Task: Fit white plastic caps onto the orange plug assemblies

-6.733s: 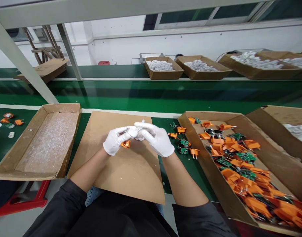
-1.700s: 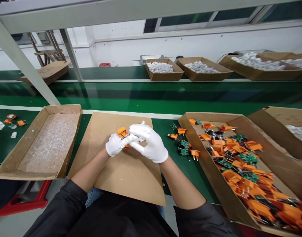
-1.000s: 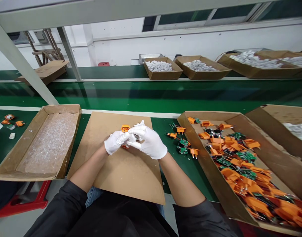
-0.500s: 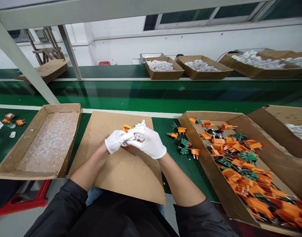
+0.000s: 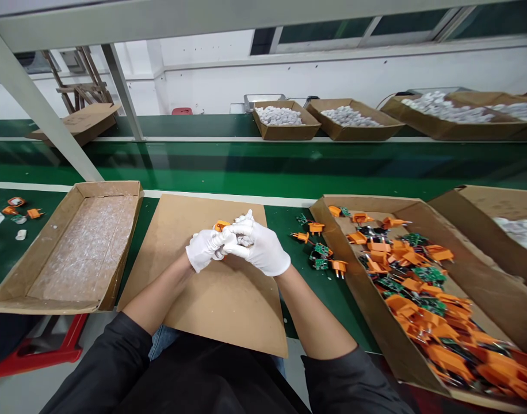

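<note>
1. Hands together over the cardboard sheet (image 5: 229, 299): left hand (image 5: 204, 250) and right hand (image 5: 259, 248) both pinch an orange plug (image 5: 221, 225), with perhaps a white part between the fingers.
2. Box (image 5: 470, 287) of plugs lies right.

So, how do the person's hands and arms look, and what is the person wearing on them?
Both hands wear thin white gloves that end at the wrist: the left hand and the right hand. The gloves fit closely, with no marking that can be seen. The forearms are bare. Dark, nearly black sleeves are pushed up toward the elbows on both arms. No watch or jewellery shows.
</note>
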{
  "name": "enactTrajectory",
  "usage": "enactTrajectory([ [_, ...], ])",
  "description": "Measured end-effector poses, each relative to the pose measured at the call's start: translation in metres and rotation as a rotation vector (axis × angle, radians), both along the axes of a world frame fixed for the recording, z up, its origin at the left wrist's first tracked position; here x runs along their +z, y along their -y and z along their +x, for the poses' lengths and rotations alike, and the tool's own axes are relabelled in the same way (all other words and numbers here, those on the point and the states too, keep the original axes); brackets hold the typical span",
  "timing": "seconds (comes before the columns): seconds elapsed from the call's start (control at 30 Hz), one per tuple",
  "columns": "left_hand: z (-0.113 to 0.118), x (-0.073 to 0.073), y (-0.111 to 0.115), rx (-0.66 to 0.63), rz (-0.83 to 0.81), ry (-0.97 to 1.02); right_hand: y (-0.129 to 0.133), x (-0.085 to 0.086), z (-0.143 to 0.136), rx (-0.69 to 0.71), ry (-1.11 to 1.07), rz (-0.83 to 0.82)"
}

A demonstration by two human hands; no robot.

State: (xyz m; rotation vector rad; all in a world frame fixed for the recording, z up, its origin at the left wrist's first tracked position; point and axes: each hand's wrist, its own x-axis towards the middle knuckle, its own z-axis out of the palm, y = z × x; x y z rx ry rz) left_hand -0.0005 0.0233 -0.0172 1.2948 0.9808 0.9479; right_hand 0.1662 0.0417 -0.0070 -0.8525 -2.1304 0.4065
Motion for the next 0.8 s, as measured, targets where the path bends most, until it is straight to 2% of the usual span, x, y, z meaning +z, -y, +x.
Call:
enactTrajectory([
  [0.07, -0.002, 0.000, 0.001, -0.093, -0.034, 0.075, -0.001, -0.002, 0.001, -0.023, -0.009, 0.035],
  [0.13, -0.004, 0.001, 0.000, -0.129, -0.072, 0.094, -0.001, -0.002, 0.003, -0.025, -0.022, 0.046],
  [0.23, -0.005, -0.001, -0.001, -0.110, -0.089, 0.000, -0.001, 0.001, 0.005, -0.007, 0.001, 0.043],
  [0.4, -0.004, -0.008, -0.003, -0.059, -0.019, -0.102, 0.000, 0.003, 0.003, -0.006, 0.015, 0.061],
  [0.57, -0.005, -0.003, -0.003, -0.084, -0.020, -0.112, -0.001, -0.005, 0.002, -0.017, -0.023, 0.087],
  [0.7, -0.007, 0.003, -0.004, -0.110, -0.062, -0.045, -0.002, -0.007, 0.002, -0.025, -0.018, 0.102],
  [0.8, -0.005, 0.003, -0.005, -0.057, -0.053, 0.025, -0.002, -0.008, 0.000, -0.002, -0.015, 0.151],
])
